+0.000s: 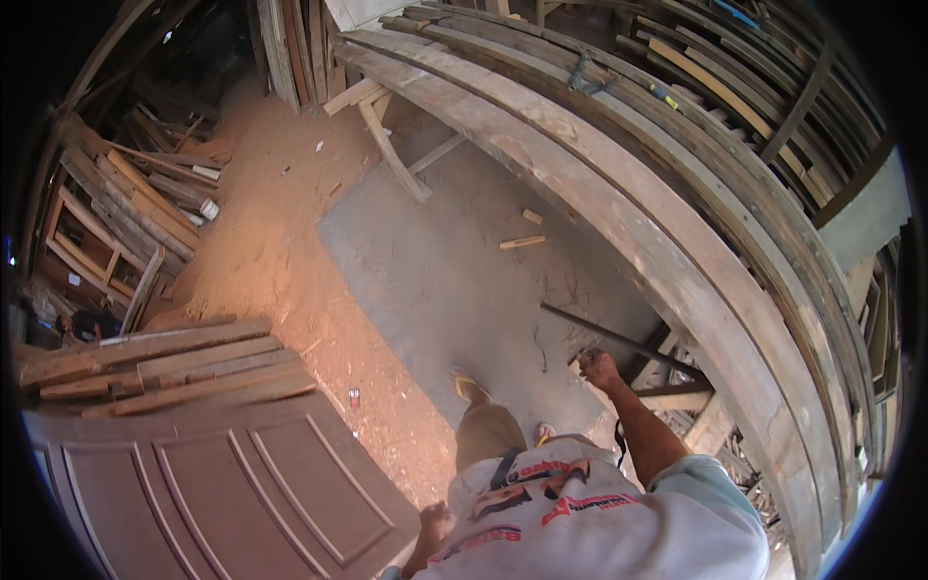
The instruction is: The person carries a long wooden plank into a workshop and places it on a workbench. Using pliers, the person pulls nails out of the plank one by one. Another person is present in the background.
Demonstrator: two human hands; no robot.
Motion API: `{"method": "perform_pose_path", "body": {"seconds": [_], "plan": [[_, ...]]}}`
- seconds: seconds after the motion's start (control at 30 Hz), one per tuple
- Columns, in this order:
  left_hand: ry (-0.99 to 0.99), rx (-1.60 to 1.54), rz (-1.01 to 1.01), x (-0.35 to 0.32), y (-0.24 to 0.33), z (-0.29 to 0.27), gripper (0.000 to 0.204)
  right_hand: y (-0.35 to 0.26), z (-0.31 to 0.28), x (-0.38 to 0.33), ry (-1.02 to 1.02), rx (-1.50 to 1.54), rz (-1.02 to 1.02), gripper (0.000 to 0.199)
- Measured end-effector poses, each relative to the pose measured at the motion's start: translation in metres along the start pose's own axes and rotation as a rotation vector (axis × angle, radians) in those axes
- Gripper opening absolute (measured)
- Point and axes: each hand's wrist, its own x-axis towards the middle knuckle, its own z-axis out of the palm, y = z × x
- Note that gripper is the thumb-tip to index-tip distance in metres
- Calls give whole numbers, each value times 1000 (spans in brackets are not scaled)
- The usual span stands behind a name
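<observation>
My right hand [598, 369] is held out over the floor beside the long workbench, its fingers curled closed. A small dark thing shows at the fingertips, too small to name. A dark bar [623, 340] slants just beyond that hand, toward the bench's underside. My left hand [436, 523] hangs low at my side, near the edge of a brown panelled door [222, 493]. Its fingers are too indistinct to tell open from closed. A thin black strap or cord [620, 442] hangs below my right forearm.
Long planks [619, 208] form a bench curving down the right side. Timber stacks [184, 367] lie behind the door, with more wood [135, 208] at far left. Small wood offcuts [523, 242] lie on the grey concrete floor [425, 280], bordered by sawdust-covered ground [261, 242]. A trestle leg [391, 155] stands ahead.
</observation>
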Motion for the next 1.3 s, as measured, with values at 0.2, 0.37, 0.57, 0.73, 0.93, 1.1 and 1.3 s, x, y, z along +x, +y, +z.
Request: {"method": "perform_pose_path", "body": {"seconds": [0.2,0.37,0.57,0.73,0.93,1.1,1.3], "plan": [[93,194,31,167,48,-12,42,105,37,85,-108,-794,-117,42],[-40,496,375,300,175,-104,35,88,94,74,-169,-688,258,54],[-36,274,367,466,406,-162,33,-96,104,134,340,327,266,52],[-149,-92,406,560,574,-163,35,-253,66,205,943,1135,74,105],[-301,0,283,636,655,-183,40,-359,52,278,1274,1422,33,108],[-274,-107,121,680,698,-216,38,-348,50,298,1373,1309,221,99],[-340,-299,231,723,886,-185,61,-337,58,308,1518,1373,185,110]]}}
